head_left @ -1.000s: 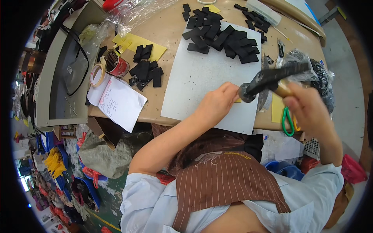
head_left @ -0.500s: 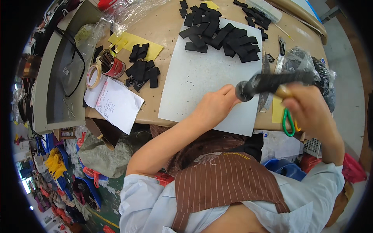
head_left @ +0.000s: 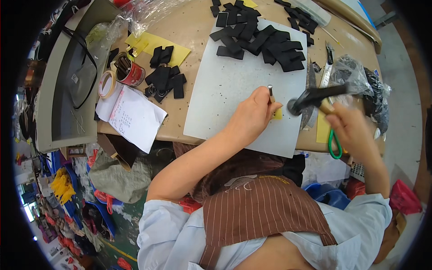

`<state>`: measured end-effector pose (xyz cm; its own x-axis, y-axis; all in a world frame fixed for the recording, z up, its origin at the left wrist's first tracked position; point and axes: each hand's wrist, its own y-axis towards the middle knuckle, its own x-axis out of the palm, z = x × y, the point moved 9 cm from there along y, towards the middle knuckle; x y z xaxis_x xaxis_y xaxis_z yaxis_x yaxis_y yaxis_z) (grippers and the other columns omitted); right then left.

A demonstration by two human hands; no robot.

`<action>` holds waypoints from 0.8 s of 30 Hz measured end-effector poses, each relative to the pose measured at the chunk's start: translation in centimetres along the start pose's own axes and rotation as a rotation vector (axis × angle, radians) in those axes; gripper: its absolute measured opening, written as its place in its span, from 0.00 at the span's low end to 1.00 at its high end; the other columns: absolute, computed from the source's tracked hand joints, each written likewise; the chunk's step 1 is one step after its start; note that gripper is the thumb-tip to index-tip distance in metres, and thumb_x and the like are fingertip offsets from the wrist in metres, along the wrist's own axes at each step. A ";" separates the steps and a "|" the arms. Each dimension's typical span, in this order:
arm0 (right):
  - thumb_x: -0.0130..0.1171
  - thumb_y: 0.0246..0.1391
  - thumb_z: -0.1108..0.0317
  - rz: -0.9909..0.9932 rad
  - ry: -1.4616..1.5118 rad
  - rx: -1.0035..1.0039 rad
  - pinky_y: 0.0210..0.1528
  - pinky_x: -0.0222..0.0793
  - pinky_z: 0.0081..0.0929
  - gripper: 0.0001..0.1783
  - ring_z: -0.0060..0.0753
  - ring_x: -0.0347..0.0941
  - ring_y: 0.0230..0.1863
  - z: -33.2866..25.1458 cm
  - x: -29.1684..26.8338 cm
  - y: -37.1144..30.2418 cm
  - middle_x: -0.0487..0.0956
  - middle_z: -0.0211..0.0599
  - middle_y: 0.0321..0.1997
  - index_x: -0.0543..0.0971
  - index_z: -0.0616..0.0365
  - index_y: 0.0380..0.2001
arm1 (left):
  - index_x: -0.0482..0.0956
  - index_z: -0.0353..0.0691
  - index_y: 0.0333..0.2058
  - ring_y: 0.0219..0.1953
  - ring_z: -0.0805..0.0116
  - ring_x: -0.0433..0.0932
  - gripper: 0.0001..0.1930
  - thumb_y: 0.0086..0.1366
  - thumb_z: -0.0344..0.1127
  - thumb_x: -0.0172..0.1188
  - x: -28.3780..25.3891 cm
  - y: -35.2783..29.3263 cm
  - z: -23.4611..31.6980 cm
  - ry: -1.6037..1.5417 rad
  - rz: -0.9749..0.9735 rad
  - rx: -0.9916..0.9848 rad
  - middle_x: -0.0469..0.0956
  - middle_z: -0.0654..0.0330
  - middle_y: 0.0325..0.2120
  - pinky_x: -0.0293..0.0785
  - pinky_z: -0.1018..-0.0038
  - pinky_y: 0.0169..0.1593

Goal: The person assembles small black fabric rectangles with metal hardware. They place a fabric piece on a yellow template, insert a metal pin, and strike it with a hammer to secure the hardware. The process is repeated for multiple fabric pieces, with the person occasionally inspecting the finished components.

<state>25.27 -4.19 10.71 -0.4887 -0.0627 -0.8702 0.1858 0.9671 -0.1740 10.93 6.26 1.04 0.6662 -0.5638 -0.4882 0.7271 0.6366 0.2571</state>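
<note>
My left hand [head_left: 252,114] is closed round a slim metal punch [head_left: 270,88], whose shiny top sticks up above the fingers. Below it, a small yellow piece [head_left: 278,114] shows on the white board [head_left: 209,108]; its contact with the punch is hidden by my fingers. To the right, my right hand [head_left: 351,126], blurred by motion, grips a hammer [head_left: 317,96] with a black head and a light wooden handle. The hammer's round face is beside the punch, apart from it. A heap of black fabric strips [head_left: 281,47] covers the far part of the board.
Left on the table are more black strips [head_left: 164,78], yellow sheet [head_left: 173,52], a red tin [head_left: 134,75], a tape roll [head_left: 107,84] and an open notebook [head_left: 135,118]. At right lie a cutter knife [head_left: 329,54], green-handled scissors [head_left: 334,146] and plastic-wrapped black bundles [head_left: 378,99].
The hammer head has shifted right, off the spot above my left hand, uncovering the punch top and the yellow piece. My left hand stays nearly in place.
</note>
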 end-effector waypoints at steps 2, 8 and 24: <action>0.54 0.60 0.56 -0.046 -0.124 -0.078 0.27 0.62 0.49 0.17 0.60 0.71 0.25 -0.4 2.7 -0.4 0.72 0.52 0.20 0.69 0.59 0.30 | 0.66 0.33 0.38 0.28 0.66 0.81 0.08 0.66 0.27 0.56 0.3 0.3 -1.0 -0.153 -0.046 -0.122 0.78 0.55 0.31 0.80 0.74 0.31; 0.54 0.60 0.55 -0.117 -0.155 -0.040 0.27 0.63 0.50 0.18 0.60 0.71 0.26 -0.4 4.1 0.2 0.73 0.51 0.20 0.67 0.59 0.30 | 0.73 0.31 0.37 0.33 0.75 0.80 0.04 0.66 0.25 0.56 -1.8 -0.4 -1.6 -0.340 -0.080 -0.219 0.78 0.61 0.33 0.82 0.79 0.36; 0.52 0.62 0.56 0.230 0.246 -0.047 0.22 0.60 0.29 0.15 0.29 0.65 0.17 0.3 -8.8 2.0 0.70 0.35 0.20 0.75 0.59 0.36 | 0.73 0.30 0.36 0.31 0.71 0.81 0.03 0.66 0.25 0.55 -3.0 -1.4 -0.5 -0.122 0.064 -0.046 0.76 0.57 0.32 0.82 0.77 0.35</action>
<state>30.23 -1.79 17.85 -0.6304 0.2146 -0.7460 0.2788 0.9595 0.0404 7.86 7.32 1.73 0.7279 -0.5795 -0.3665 0.6763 0.6948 0.2446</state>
